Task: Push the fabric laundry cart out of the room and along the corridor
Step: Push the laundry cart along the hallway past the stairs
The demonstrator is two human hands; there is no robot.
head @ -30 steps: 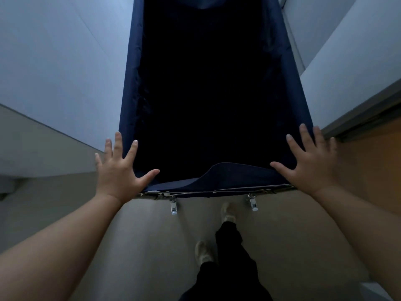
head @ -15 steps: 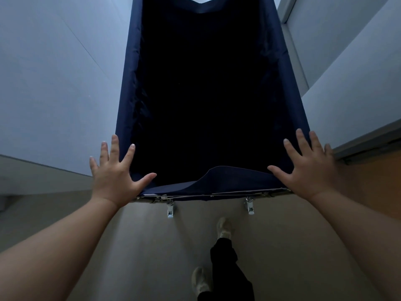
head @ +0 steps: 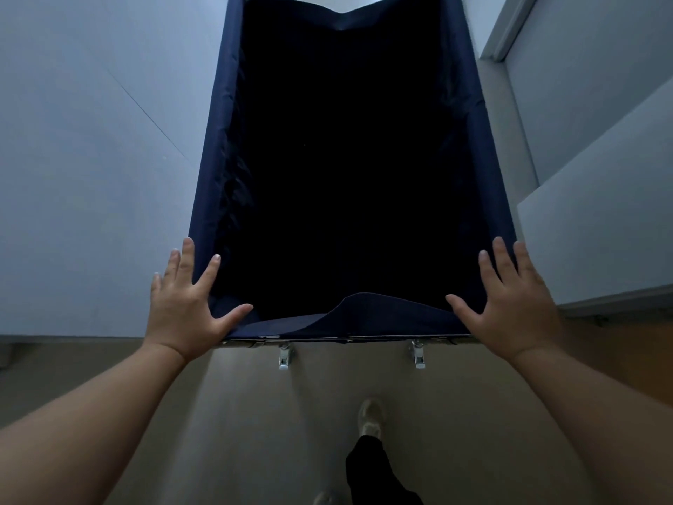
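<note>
The dark blue fabric laundry cart fills the middle of the head view, its deep inside black and nothing visible in it. My left hand lies flat on the near left corner of its rim, fingers spread. My right hand lies flat on the near right corner in the same way. Neither hand curls around the rim. Two metal clips hang under the near edge of the frame.
A pale wall runs close along the cart's left side. On the right stand a white wall and a door frame, with an orange-brown surface nearer to me. My shoe is on the beige floor behind the cart.
The cart has rolled forward along the passage; the right door frame and walls have slid nearer. My feet have stepped on. Both hands stay flat on the rim corners.
</note>
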